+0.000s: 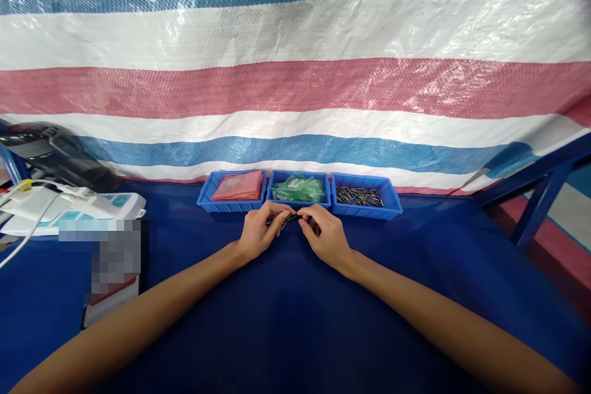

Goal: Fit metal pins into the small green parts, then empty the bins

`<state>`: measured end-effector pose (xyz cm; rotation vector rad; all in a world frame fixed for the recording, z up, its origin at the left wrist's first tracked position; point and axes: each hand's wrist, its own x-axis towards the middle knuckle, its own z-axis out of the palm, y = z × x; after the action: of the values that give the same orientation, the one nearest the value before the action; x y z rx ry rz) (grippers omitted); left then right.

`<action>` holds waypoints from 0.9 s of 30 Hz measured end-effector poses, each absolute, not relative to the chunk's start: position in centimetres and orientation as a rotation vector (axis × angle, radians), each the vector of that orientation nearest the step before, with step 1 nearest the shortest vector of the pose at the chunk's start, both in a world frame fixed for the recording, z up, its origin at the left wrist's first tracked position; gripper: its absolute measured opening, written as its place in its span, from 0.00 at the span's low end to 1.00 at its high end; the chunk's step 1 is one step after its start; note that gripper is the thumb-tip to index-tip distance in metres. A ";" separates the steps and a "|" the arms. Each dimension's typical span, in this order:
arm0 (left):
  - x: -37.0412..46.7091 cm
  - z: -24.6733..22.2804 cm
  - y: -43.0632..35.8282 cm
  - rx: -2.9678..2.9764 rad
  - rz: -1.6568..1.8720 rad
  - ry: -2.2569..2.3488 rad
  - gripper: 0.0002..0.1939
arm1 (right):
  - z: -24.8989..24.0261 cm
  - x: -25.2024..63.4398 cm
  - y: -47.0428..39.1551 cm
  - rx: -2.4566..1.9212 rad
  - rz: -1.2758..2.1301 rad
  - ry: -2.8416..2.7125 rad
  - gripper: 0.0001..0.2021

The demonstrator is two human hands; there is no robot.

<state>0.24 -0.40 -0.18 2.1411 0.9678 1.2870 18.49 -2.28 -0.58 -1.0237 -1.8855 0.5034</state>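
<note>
My left hand (259, 231) is closed, thumb against fingers, around a few thin dark metal pieces (288, 220) that look like small screws. Close beside it, my right hand (327, 237) is also closed, its thumb and fingertips pinched at the right end of these pieces; whatever is between them is too small to make out. Both hands are just in front of the middle blue bin (299, 204), which holds green plastic bags (299, 188). More thin dark pieces (359, 196) lie loose in the right blue bin (392, 197).
Pink-red plastic bags (237, 186) fill the left blue bin (205, 191). On the left of the blue table (295, 320) are a white power strip (132, 204) with cables and a dark bottle (69, 157). A striped tarp (295, 89) hangs behind; a blue metal frame (538, 209) stands right.
</note>
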 end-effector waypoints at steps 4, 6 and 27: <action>0.2 0.0 -0.3 2.224 1.318 1.024 0.06 | -0.2 18.4 -2.4 -1.015 0.552 -1.775 0.08; 0.2 0.2 -0.2 2.301 1.350 1.013 0.07 | 0.0 18.5 -2.5 -1.026 0.616 -1.678 0.08; 0.4 0.3 0.0 2.332 1.358 0.868 0.08 | -0.1 18.6 -2.4 -0.967 0.715 -1.513 0.06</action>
<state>0.39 0.04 0.25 2.3317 0.8681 1.3577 18.58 -2.39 -0.15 -0.9671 -1.5131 0.7145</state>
